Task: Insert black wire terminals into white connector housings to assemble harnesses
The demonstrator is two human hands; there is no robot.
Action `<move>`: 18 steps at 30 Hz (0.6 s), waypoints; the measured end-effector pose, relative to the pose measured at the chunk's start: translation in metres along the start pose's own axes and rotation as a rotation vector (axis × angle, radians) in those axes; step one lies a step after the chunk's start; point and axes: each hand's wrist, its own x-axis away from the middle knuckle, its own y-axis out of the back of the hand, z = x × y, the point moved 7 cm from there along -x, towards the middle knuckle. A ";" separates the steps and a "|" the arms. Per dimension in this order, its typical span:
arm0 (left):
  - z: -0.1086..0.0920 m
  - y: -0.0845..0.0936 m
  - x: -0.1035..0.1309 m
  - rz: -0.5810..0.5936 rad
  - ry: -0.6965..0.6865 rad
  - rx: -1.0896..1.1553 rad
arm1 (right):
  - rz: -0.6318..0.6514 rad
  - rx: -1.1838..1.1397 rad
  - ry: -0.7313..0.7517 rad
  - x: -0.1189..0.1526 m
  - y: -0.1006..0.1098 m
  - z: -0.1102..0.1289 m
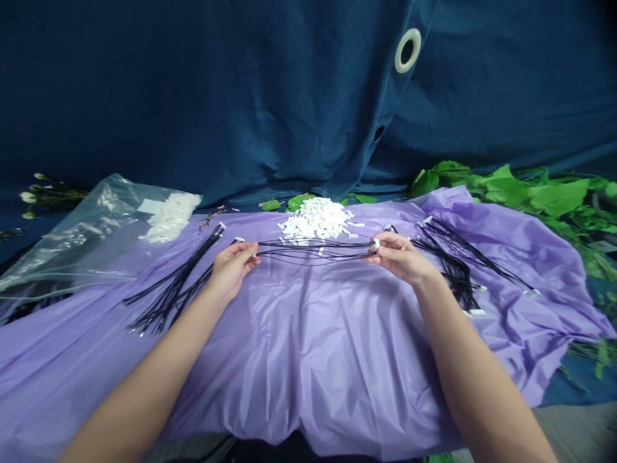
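Note:
Stretched between my two hands is a wire harness [315, 245] of thin black wires with a white connector at each end. My left hand [234, 267] pinches the left connector, mostly covered by the fingers. At the other end my right hand [398, 256] is closed on the right white connector [375, 245]. Just behind the wires lies a heap of small white connector housings [315, 220]. Beside my left hand rests a bundle of black wires [178, 283] with loose ends. More black harnesses [453, 270] with white connectors lie to the right of my right hand.
A wrinkled purple sheet [308, 360] covers the work surface. A clear plastic bag [110, 212] with white pieces [168, 217] stands at the left. Green leaves [535, 190] border the right and back. Behind hangs a dark blue curtain [216, 96] with an eyelet [416, 40].

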 end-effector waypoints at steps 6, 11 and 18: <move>0.004 -0.015 0.017 0.047 0.058 -0.016 | -0.018 -0.224 0.029 -0.009 -0.031 -0.018; 0.016 -0.032 0.033 0.186 0.172 0.007 | 0.014 -0.269 -0.046 -0.008 -0.057 -0.041; 0.014 -0.048 0.048 0.341 0.235 0.186 | -0.023 -0.145 -0.064 -0.008 -0.071 -0.046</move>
